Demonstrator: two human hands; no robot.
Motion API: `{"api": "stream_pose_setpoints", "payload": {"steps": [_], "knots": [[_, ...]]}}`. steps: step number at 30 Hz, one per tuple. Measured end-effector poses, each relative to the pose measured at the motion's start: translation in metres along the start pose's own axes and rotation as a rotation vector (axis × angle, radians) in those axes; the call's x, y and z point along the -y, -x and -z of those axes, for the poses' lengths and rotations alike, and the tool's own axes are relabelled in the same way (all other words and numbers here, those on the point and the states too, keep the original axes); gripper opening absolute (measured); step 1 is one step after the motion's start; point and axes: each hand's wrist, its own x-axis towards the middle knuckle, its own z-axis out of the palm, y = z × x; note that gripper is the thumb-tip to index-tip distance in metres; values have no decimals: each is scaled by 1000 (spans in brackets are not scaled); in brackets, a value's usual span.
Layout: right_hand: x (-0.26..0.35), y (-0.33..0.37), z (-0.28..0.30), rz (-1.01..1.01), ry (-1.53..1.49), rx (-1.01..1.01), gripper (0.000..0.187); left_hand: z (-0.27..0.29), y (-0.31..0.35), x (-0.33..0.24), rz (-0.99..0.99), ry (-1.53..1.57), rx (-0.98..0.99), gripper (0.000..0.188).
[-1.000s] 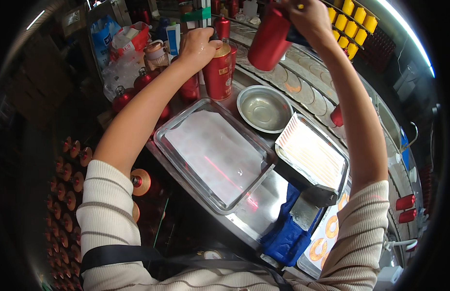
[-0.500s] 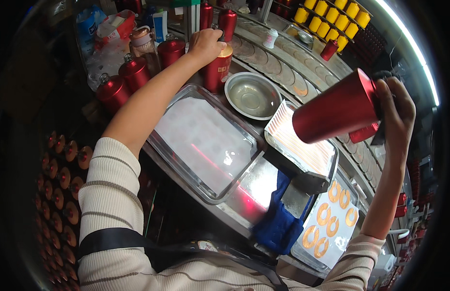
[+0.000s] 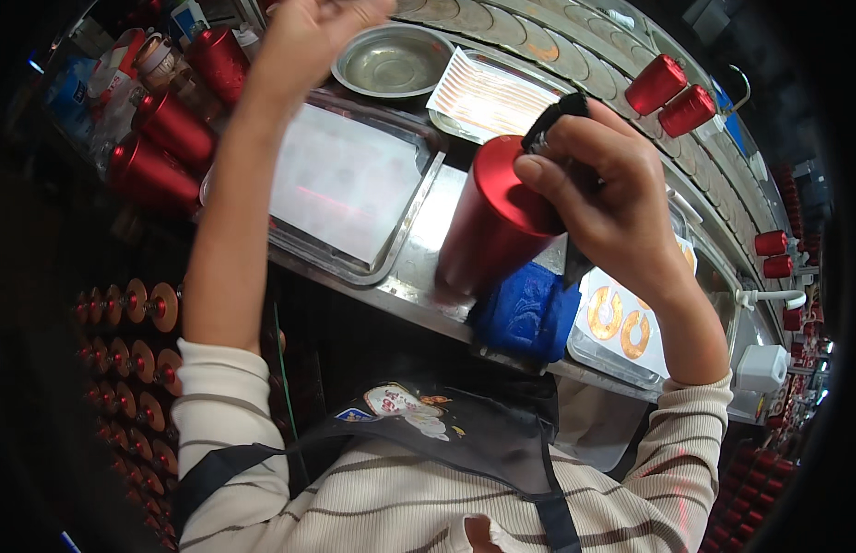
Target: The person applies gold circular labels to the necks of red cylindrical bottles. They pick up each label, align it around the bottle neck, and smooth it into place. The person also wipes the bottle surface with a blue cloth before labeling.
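At the far left are rows of copper-coloured discs (image 3: 135, 302), too many and too dim to count surely. Beyond them stand three red canisters (image 3: 174, 127), close to one jar (image 3: 154, 58) with a pale lid. The person's left hand (image 3: 315, 39), a single one, is blurred and cut by the upper edge; whether it is empty or grasping something cannot be told. Near it lie one tray (image 3: 419, 198) lined with a white sheet (image 3: 345, 180) and one metal bowl (image 3: 391, 90), then one striped sheet (image 3: 492, 92).

Midway along the bench is the held canister (image 3: 494, 226): a single deep red cylinder, smooth, with a satin metallic sheen, a round flat upper end and a dark grip on top. It leans, upper end to the right, above one blue cloth (image 3: 525, 318) and bare metal; whether its lower end touches cannot be told. The right hand (image 3: 608, 175) is clamped on that grip, thumb against fingers. To its right, two golden C-shaped pieces (image 3: 596, 320) show whole, others partly hidden. Farther right come two red vessels (image 3: 656, 85), one white container (image 3: 762, 369) and two smaller red vessels (image 3: 771, 243).
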Motion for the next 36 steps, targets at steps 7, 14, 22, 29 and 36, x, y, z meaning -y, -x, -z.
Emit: {"api": "stream_pose_setpoints", "payload": {"steps": [7, 14, 22, 29, 36], "knots": [[4, 12, -23, 50, 57, -61, 20, -81, 149, -11, 86, -260, 303, 99], [-1, 26, -29, 58, 114, 32, 18, -117, 186, 32, -69, -292, 28, 105], [5, 38, -15, 73, 113, 24, 19, -72, 192, 15, -35, -191, 206, 91], [0, 75, -6, -215, -207, -327, 19, 14, 173, 47, 153, -779, 428, 34], [-8, 150, 5, -599, -226, -409, 20, 2, 175, 54, 210, -658, 430, 33]]}}
